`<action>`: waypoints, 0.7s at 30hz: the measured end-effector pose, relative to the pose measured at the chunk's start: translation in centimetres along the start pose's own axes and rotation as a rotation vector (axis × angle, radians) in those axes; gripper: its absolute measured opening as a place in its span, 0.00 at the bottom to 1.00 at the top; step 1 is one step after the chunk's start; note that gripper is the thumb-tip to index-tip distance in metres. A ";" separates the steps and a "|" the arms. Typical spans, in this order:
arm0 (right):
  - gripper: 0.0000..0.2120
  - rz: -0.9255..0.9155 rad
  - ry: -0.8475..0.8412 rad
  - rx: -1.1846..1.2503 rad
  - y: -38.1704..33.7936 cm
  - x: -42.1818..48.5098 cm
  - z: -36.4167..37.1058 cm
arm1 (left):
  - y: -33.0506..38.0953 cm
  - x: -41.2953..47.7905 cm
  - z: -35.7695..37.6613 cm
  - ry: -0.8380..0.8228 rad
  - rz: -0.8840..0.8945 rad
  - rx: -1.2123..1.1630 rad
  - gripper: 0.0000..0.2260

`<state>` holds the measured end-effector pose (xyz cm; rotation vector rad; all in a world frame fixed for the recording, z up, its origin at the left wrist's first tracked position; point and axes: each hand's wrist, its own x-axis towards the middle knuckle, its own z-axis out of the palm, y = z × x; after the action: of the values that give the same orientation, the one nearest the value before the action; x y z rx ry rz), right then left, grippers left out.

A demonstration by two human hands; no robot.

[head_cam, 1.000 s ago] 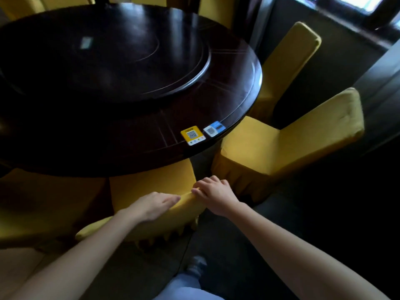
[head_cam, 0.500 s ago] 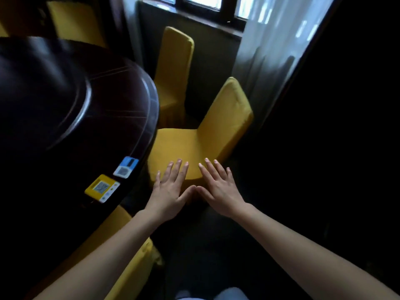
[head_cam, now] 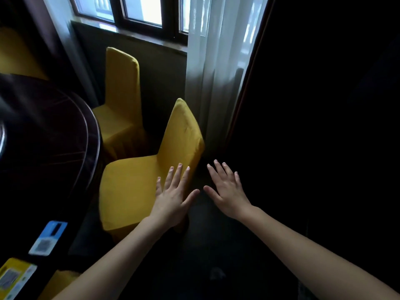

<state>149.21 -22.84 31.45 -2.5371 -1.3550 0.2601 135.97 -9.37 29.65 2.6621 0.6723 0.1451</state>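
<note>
Shadow hides the floor; left hand, right hand spread, grip empty, by yellow chair.

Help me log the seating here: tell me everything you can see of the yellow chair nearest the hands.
The nearest chair wears a mustard-yellow fabric cover over seat and tall backrest, hanging down over the legs. It stands upright, seat toward the dark round table, back near the white curtain. The left hand, fingers spread, is over the seat near the backrest; contact cannot be told. The right hand is clear of it.
</note>
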 end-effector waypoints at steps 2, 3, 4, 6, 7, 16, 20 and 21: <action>0.31 -0.012 -0.003 0.000 2.5 2.2 -1.0 | 1.2 2.9 0.2 0.008 0.017 -0.009 0.32; 0.31 -0.018 -0.005 0.000 3.8 3.3 -1.4 | 1.8 4.4 0.2 0.015 0.019 -0.012 0.32; 0.31 -0.024 -0.008 -0.001 5.0 4.5 -1.8 | 2.4 5.9 0.3 0.023 0.010 -0.013 0.32; 0.31 -0.041 -0.014 0.003 7.2 6.7 -2.5 | 3.3 8.6 0.5 0.038 -0.022 -0.009 0.32; 0.31 -0.053 -0.014 0.007 8.3 7.7 -2.8 | 3.7 9.8 0.6 0.045 -0.037 -0.006 0.32; 0.30 -0.135 -0.048 0.063 14.3 14.6 -3.8 | 4.9 17.0 1.8 0.060 -0.170 0.013 0.34; 0.30 -0.169 -0.073 0.076 15.4 17.0 -3.5 | 4.9 19.3 1.8 0.069 -0.220 0.022 0.34; 0.30 -0.179 -0.078 0.079 15.6 17.9 -3.5 | 4.7 20.0 1.8 0.072 -0.231 0.021 0.34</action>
<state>172.31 -16.79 29.36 -2.3459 -1.5574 0.3734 155.92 -4.31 29.98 2.5850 1.0021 0.1716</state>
